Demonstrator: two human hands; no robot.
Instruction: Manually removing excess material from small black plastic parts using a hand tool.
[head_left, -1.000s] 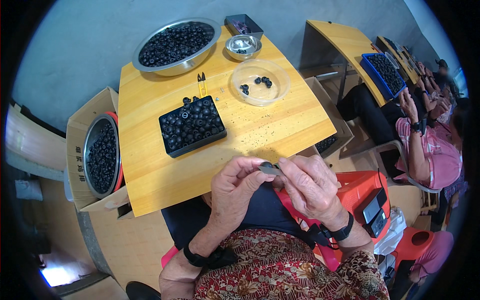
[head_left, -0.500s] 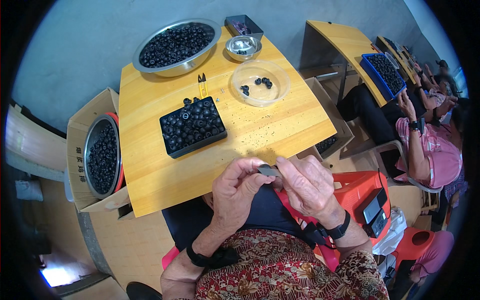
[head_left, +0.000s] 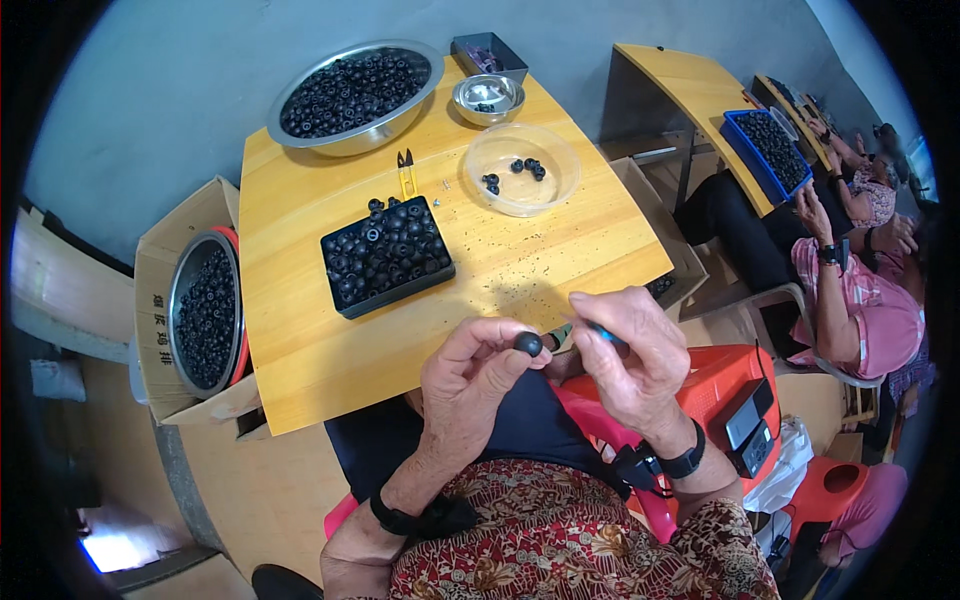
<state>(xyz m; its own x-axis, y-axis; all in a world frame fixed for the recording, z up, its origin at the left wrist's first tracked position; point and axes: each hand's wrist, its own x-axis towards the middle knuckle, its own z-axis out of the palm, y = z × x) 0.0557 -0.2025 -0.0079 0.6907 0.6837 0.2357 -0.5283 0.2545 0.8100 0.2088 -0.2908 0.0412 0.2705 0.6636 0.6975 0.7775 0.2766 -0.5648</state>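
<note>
A wide wooden desk (head_left: 310, 370) is seen beneath a grey wall, its surface strewn with dark specks. Off to the right, a second desk (head_left: 680, 90) is topped by a blue tray (head_left: 750, 159) of black pieces, with a person in a pink top (head_left: 885, 325) seated beside it. At the desk's left side, a cardboard box (head_left: 155, 270) is occupied by a metal bowl (head_left: 210, 241) filled with round black pieces. A large metal basin (head_left: 385, 125), also heaped with them, is set at the desk's far left corner. Nearer the middle, a black tray (head_left: 400, 291) is piled full, and a few black pieces are crowded at its far edge. A clear plastic tub (head_left: 515, 198), to the right of the tray, is dotted with a handful more. Behind the tub, a small metal dish (head_left: 487, 117) is placed, with a few dark bits inside. Yellow-handled snips (head_left: 407, 180) are laid just beyond the tray. Over the desk's near edge, a small blue object (head_left: 605, 332), mostly hidden, is pinched by the fingers of the right hand (head_left: 640, 365). One round black piece (head_left: 528, 343) is gripped between the thumb and fingers of the left hand (head_left: 470, 375), just beside the right.
</note>
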